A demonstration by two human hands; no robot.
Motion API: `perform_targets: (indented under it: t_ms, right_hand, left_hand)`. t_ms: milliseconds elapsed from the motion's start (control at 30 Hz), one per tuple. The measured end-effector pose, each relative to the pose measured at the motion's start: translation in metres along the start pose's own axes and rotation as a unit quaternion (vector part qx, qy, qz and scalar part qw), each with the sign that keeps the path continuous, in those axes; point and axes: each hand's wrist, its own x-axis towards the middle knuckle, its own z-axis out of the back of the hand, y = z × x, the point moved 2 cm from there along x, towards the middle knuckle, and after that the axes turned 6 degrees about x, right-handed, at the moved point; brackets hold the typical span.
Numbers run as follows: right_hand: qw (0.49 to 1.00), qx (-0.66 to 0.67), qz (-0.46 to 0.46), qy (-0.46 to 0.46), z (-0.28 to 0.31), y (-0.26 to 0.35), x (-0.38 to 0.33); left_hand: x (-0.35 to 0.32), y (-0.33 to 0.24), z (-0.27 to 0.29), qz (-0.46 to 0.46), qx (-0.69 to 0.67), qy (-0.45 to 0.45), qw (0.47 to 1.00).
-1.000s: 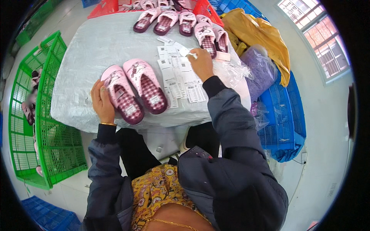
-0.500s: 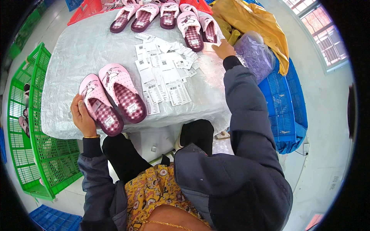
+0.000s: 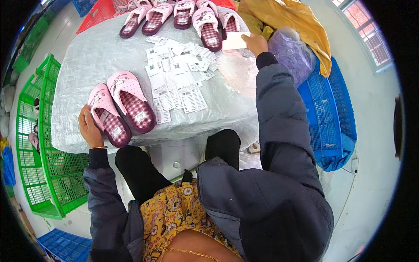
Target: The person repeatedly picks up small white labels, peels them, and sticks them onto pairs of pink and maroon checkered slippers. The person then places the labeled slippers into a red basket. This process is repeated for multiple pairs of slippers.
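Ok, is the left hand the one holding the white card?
No, the right hand grips the white card, while the left hand touches a pink slipper.

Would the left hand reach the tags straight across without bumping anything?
Probably not: the near slippers lie between the left hand and the tags. Going over them looks possible, though.

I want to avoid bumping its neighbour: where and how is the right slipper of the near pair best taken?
Probably take the right pink slipper by its heel, from the near side: the toe points away, the back is uncovered, and the left pink slipper crowds its left.
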Motion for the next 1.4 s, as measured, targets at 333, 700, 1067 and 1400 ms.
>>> perform_targets:
  t_ms: [333,700,1067,1400]
  right_hand:
    - [0.998,0.052,-0.045,0.011,-0.018,-0.039,-0.002]
    - [0.972,-0.012,0.164,-0.165,0.026,0.024,-0.051]
    - [0.913,0.260,0.298,-0.097,0.050,0.156,-0.164]
    - [0.957,0.032,0.270,-0.102,0.017,0.086,-0.229]
  left_hand:
    - [-0.003,-0.018,0.011,0.076,-0.038,0.011,0.996]
    - [-0.029,-0.170,-0.047,-0.207,0.039,0.073,0.975]
    - [-0.057,-0.275,-0.196,-0.461,0.040,0.242,0.853]
    - [-0.047,-0.202,-0.258,-0.121,-0.055,0.418,0.899]
